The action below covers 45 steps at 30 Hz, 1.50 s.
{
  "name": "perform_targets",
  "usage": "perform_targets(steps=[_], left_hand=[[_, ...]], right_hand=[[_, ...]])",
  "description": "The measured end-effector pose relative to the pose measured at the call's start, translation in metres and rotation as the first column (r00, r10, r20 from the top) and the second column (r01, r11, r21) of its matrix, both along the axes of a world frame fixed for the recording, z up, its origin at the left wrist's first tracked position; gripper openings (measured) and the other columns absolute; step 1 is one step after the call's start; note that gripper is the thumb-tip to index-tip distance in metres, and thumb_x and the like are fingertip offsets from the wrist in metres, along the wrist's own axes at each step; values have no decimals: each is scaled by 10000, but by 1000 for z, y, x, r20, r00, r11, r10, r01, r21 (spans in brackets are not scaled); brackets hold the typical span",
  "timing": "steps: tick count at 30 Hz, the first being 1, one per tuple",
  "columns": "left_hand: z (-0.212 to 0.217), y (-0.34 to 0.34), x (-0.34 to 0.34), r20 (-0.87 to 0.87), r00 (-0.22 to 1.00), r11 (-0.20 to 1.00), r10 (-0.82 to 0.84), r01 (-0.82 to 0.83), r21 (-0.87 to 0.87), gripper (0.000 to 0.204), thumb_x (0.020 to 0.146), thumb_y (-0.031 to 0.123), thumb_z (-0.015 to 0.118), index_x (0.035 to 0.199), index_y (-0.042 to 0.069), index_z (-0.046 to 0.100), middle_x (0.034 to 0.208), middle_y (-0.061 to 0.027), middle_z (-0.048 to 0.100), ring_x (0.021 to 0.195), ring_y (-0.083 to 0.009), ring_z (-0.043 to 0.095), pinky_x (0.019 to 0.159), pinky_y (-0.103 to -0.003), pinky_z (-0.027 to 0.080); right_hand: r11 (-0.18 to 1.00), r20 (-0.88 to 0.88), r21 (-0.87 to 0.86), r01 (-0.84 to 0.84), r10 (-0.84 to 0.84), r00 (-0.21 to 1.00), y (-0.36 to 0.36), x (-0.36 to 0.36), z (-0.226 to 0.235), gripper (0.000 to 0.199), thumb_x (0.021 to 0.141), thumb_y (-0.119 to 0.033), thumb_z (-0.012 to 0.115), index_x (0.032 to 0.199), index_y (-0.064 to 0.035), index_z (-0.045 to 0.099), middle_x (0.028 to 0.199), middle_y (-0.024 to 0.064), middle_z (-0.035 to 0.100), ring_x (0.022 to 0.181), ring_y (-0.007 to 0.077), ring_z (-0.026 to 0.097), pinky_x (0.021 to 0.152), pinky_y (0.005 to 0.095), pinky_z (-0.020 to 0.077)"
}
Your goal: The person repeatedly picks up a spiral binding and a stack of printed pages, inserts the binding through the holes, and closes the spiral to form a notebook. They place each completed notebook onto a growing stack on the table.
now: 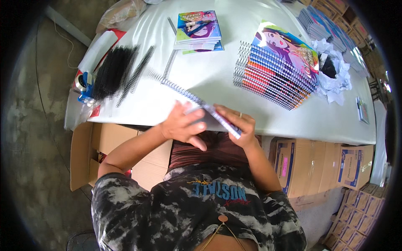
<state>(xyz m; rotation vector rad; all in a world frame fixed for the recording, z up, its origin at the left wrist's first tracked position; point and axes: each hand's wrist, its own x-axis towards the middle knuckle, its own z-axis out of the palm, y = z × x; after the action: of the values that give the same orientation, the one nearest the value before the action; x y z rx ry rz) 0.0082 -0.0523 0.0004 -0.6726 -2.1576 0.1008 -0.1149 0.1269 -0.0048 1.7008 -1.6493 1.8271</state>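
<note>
Clock positions are taken from the centre of the view, 12 being the far side of the surface (213,75).

Held item: a notebook (224,120), seen nearly edge-on, is at the centre, above the near edge of the surface. A wire coil (180,90) runs from it toward 10 o'clock, its far end blurred. The right hand (238,123) pinches the notebook between its fingers. The left hand (184,125) has its fingers spread beside the coil; blur prevents telling whether they touch.

Surface: white, glossy. At 10 o'clock, a pile of black coils (113,75); beyond it, toward 9, a blue tape dispenser (86,88). At 11, near the far rim, a clear plastic bag (123,16). At 12, a stack of notebooks (199,35). At 2, a fanned stack of coil-bound notebooks (280,69), with crumpled white paper (340,77) just outward.

Room: bare grey floor (25,138) at 9 o'clock, with a pale pipe (69,27) at 10. Between 8 and 9, an open cardboard box (81,157) below the surface edge. Between 3 and 4, taped cartons (316,167); at 4, stacked small boxes (358,215).
</note>
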Motion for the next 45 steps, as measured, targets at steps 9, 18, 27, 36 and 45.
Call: perform_targets(steps=[9,18,27,36,45], left_hand=[[-6,3,-8,-117,970,970,-213,225,96,971,708,749,459,1331,18,318,1333,-284,302,1322,-420,159,1022,-595,151],[-24,13,7,149,989,993,9,-26,112,997,666,761,483,1369,94,247,1201,-216,440,1174,-422,353,911,-587,310],[-10,22,-11,-65,990,990,-129,132,49,911,773,709,390,1316,-15,286,1360,-182,328,1281,-400,254,1044,-552,185],[-17,40,-3,146,989,970,-26,-11,244,905,704,776,395,1293,89,424,1363,-266,278,1282,-449,215,987,-625,175],[-6,57,1,295,955,777,6,-191,600,965,833,609,410,1388,-47,-28,1396,-369,14,1287,-548,30,1002,-632,25]], right_hand=[[995,51,92,30,-34,998,0,16,0,376,708,11,666,1079,-24,622,1007,166,643,895,271,649,762,330,527],[997,108,82,0,-9,994,-16,14,-4,454,685,41,639,1129,-37,592,1035,141,637,867,254,649,729,320,525],[994,218,82,-77,58,974,-17,21,-2,513,660,63,606,1160,-42,565,1041,149,632,844,265,652,719,304,519],[997,290,63,-41,21,957,-28,23,-3,516,682,30,576,1191,-55,547,1002,144,641,860,272,645,731,317,504],[993,301,2,-115,109,947,-37,31,4,569,811,-172,621,1315,-31,395,1303,201,449,1180,317,476,962,360,395]])
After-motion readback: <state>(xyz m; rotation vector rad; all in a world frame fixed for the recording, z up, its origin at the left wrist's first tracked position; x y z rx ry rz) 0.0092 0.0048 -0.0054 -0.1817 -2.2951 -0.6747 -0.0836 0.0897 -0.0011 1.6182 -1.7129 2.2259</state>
